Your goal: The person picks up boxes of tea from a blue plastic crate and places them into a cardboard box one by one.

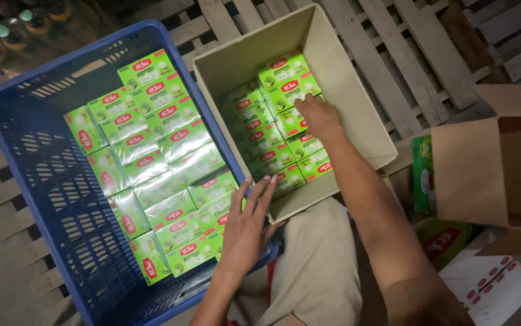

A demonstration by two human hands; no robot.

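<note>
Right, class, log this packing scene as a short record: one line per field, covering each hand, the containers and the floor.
Left hand: flat on green boxes at the near corner of the blue crate
Right hand: fingers on a green box inside the cardboard carton
Crate contents: rows of green boxes
Floor: wooden slats

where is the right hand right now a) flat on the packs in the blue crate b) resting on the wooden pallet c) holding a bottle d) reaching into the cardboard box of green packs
d: the right hand reaches into the open cardboard box and touches the green packs there, while the left hand lies on the packs at the blue crate edge.
</note>
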